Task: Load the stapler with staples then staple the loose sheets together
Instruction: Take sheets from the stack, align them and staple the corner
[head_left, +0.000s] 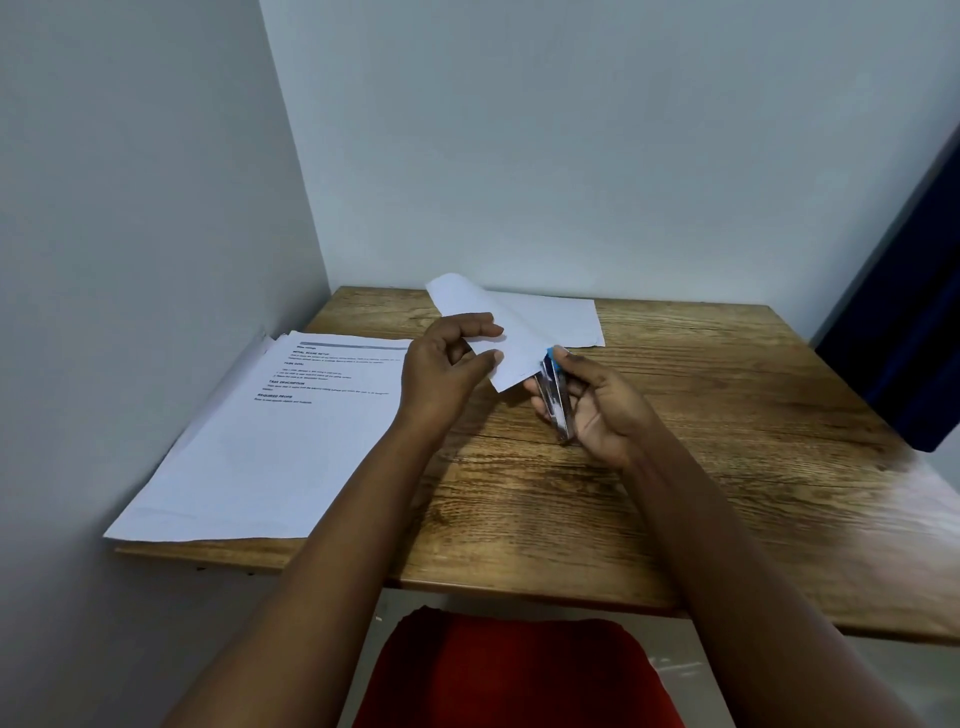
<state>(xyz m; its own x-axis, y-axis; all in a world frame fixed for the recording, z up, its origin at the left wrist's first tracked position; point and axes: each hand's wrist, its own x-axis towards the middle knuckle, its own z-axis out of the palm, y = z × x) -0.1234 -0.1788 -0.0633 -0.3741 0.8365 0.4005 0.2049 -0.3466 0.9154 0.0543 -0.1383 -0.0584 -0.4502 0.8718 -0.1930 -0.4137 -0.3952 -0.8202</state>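
Left hand (447, 371) pinching white loose sheets (506, 343) near far counter (727, 415) edge, right hand (597, 410) gripping small blue-and-metal stapler (556, 402) at sheets' near corner

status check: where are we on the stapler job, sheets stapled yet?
Loading can't be confirmed: no staples in view. In hand: the right hand grips the small stapler at the corner of the lifted white sheets, which the left hand pinches. Left: pressing the staple; none is visible in the sheets. The printed stack lies untouched on the wooden table.

table (675, 467): grainy wood, slight sheen | sheets (519, 332): matt paper | stapler (557, 402): shiny metal
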